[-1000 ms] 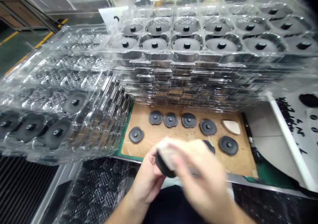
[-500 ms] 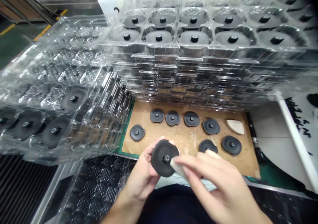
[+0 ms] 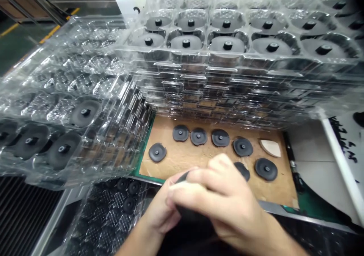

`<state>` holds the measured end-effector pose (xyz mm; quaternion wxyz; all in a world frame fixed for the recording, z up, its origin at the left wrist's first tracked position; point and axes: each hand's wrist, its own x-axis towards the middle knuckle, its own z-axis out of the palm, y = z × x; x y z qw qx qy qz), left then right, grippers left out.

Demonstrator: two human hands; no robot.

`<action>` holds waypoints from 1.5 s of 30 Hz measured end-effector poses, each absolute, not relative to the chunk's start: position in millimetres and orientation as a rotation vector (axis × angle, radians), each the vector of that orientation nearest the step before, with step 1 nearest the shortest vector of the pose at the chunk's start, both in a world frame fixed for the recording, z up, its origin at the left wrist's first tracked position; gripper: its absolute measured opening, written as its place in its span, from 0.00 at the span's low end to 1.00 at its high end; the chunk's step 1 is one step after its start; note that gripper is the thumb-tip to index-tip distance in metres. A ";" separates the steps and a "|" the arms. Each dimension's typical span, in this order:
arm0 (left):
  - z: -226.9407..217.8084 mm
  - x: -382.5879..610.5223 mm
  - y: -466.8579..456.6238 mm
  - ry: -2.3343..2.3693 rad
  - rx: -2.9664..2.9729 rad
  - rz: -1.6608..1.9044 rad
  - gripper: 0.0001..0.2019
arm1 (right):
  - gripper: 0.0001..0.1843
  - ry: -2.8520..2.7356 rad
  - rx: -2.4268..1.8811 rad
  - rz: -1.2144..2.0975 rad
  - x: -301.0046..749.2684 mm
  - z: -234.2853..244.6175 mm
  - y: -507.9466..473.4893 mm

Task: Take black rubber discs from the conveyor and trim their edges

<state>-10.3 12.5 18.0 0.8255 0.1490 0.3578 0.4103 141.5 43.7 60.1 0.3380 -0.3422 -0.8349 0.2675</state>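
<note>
Black disc sits between both hands, just over the near edge of the brown board. I see the left hand take it from below and from the left, fingers closed on its rim. The right hand lies over its face, fingers together and curled down on it, so only a dark sliver shows beside the fingertips. Loose discs lie on the board toward its far edge and right side. Clear trays are stacked along the far edge.
</note>
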 end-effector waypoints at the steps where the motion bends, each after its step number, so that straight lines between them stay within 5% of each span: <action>1: 15.0 -11.5 10.9 0.729 0.297 0.886 0.20 | 0.15 -2.108 -0.954 0.726 144.6 55.7 47.0; 7: 8.7 -18.4 4.4 0.539 0.131 0.990 0.25 | 0.11 -1.660 -1.470 1.114 147.7 -20.9 56.8; 12: 10.5 -20.3 5.9 0.492 0.061 0.968 0.22 | 0.13 -1.610 -1.535 1.032 131.8 -67.6 31.4; 22: 1.2 -19.9 2.3 0.639 0.591 1.159 0.26 | 0.11 -1.570 -1.385 1.024 151.8 -20.3 11.9; 26: -10.2 -21.3 3.1 0.928 1.328 1.273 0.53 | 0.09 -1.489 -1.439 0.968 158.6 -21.6 2.2; 29: -7.4 -22.0 4.5 0.996 1.753 1.242 0.58 | 0.09 -1.407 -1.420 0.950 165.3 -5.6 -2.0; 45: 17.1 -21.8 -4.1 0.877 1.285 0.803 0.58 | 0.06 -1.085 -0.948 2.107 172.3 47.5 14.5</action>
